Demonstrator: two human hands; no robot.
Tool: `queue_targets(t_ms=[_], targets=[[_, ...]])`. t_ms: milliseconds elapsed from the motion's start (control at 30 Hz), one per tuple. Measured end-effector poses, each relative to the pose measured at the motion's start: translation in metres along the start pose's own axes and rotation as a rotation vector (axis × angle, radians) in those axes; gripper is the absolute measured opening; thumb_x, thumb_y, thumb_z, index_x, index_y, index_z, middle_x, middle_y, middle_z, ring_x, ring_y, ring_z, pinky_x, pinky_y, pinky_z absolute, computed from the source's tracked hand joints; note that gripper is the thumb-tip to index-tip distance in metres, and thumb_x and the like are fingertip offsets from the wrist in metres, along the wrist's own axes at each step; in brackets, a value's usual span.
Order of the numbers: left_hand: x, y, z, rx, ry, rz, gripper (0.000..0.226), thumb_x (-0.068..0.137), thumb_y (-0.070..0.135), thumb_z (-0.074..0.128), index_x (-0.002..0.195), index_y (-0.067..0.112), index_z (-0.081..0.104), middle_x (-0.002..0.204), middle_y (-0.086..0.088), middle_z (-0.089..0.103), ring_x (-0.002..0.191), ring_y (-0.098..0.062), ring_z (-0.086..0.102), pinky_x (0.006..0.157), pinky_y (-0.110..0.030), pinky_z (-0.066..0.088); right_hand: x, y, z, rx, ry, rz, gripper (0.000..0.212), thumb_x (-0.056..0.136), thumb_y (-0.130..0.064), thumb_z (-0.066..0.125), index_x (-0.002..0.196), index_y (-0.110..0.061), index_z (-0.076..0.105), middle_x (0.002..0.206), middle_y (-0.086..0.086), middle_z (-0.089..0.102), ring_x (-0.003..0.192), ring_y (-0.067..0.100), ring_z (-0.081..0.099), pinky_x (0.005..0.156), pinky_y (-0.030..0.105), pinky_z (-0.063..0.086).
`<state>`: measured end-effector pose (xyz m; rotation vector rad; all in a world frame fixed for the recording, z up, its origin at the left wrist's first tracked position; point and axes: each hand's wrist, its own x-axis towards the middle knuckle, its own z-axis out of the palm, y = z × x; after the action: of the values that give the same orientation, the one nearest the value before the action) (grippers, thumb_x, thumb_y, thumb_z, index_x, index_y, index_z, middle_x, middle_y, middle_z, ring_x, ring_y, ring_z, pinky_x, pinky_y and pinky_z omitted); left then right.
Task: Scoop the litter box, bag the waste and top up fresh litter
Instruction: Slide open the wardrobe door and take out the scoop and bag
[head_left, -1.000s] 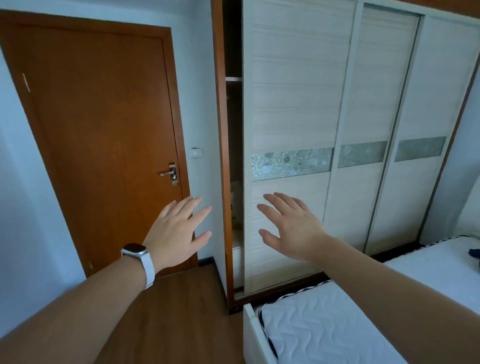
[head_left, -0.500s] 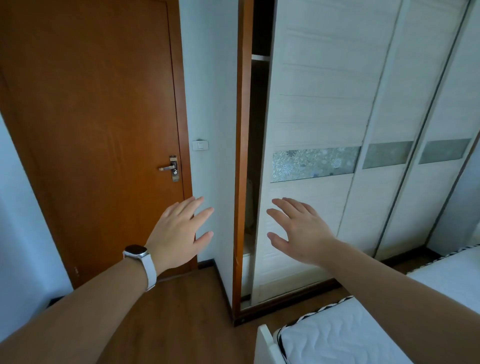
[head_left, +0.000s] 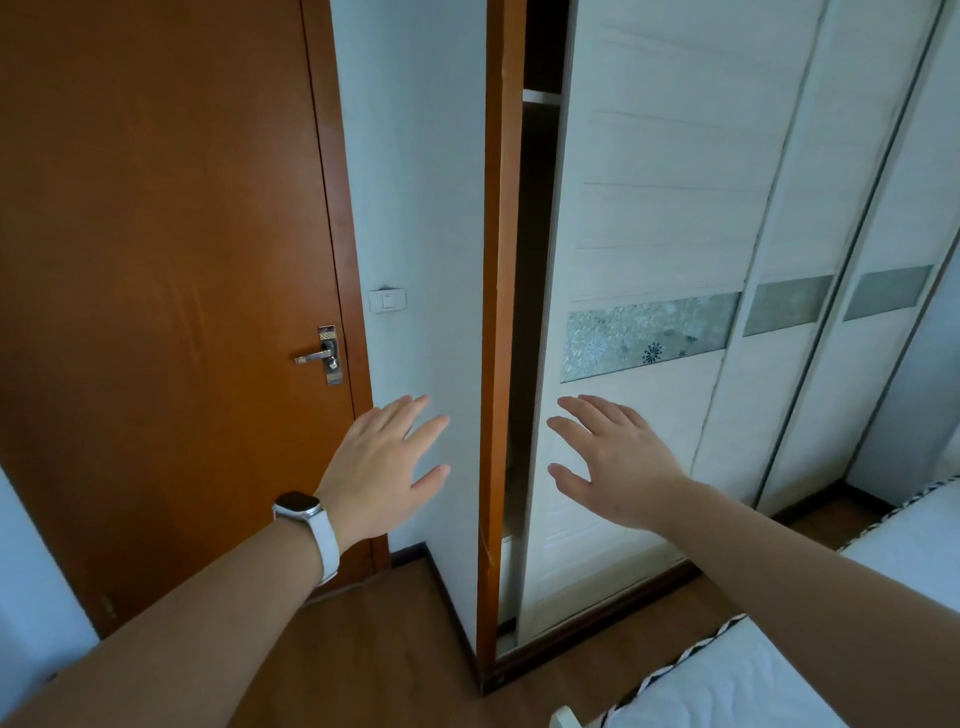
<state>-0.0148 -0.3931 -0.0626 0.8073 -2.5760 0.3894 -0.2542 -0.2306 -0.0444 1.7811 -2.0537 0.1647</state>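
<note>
No litter box, scoop, bag or litter shows in the head view. My left hand, with a white watch on its wrist, is stretched forward with fingers spread and holds nothing, in front of the pale wall. My right hand is also stretched out with fingers spread and empty, in front of the white sliding wardrobe door. A dark narrow gap stands open between that door and the wardrobe's brown frame.
A brown wooden room door with a metal lever handle stands shut at left. A light switch is on the wall. A white mattress fills the lower right corner. Wooden floor lies below.
The view has moved closer to the wardrobe and swung right to left, so the wardrobe gap is nearer. Both hands stay outstretched and empty.
</note>
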Motion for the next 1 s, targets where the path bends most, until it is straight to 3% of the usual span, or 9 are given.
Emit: queue_targets(t_ms=[200,367,533,667,800,1000], targets=[[0.052,-0.005,0.036,-0.001,-0.024,0.03,0.06,0.094,0.059,0.033,0.146,0.029,0.04,0.156,-0.002,0.035,0.145,-0.023,0.029,0.114,-0.041,0.021,0.035,0.032,0.039,0.016,-0.02,0.019,0.066,0.088,-0.061,0.02,0.135,-0.024,0.049,0.148,0.003,0.044,0.138,0.028,0.039,0.111,0.048,0.035],[0.112,-0.007,0.068,0.011,-0.048,0.066,0.061,0.094,0.058,0.029,0.145,0.028,0.041,0.155,-0.003,0.036,0.145,-0.024,0.029,0.115,-0.042,0.022,0.081,0.076,0.089,0.026,0.032,0.023,0.057,0.089,-0.056,0.033,0.126,-0.021,0.057,0.137,0.006,0.055,0.127,0.031,0.051,0.103,0.047,0.045],[0.2,0.004,0.098,-0.007,-0.054,0.083,0.064,0.093,0.062,0.025,0.148,0.032,0.035,0.159,0.001,0.029,0.148,-0.021,0.022,0.117,-0.042,0.017,0.136,0.128,0.127,0.063,0.072,0.023,0.053,0.09,-0.054,0.038,0.128,-0.022,0.056,0.139,0.005,0.053,0.129,0.028,0.048,0.105,0.045,0.043],[0.266,0.024,0.12,-0.027,-0.013,0.079,0.06,0.095,0.06,0.037,0.15,0.036,0.03,0.161,0.004,0.022,0.149,-0.02,0.019,0.112,-0.034,0.01,0.175,0.175,0.153,0.05,0.085,0.015,0.051,0.087,-0.051,0.043,0.124,-0.019,0.058,0.137,0.006,0.055,0.127,0.029,0.05,0.102,0.044,0.045],[0.319,0.039,0.13,-0.054,0.025,0.069,0.06,0.096,0.055,0.037,0.151,0.036,0.024,0.163,0.004,0.013,0.15,-0.02,0.011,0.118,-0.042,0.02,0.197,0.203,0.175,0.065,0.074,0.034,0.053,0.086,-0.051,0.042,0.127,-0.02,0.057,0.139,0.007,0.054,0.129,0.029,0.049,0.104,0.045,0.044],[0.403,0.053,0.131,0.062,0.15,0.064,0.073,0.094,0.056,0.041,0.154,0.028,0.009,0.164,-0.005,0.006,0.151,-0.026,0.003,0.117,-0.042,0.01,0.219,0.223,0.194,0.101,0.124,0.067,0.055,0.086,-0.052,0.042,0.129,-0.019,0.051,0.139,0.009,0.054,0.127,0.03,0.052,0.101,0.045,0.047]])
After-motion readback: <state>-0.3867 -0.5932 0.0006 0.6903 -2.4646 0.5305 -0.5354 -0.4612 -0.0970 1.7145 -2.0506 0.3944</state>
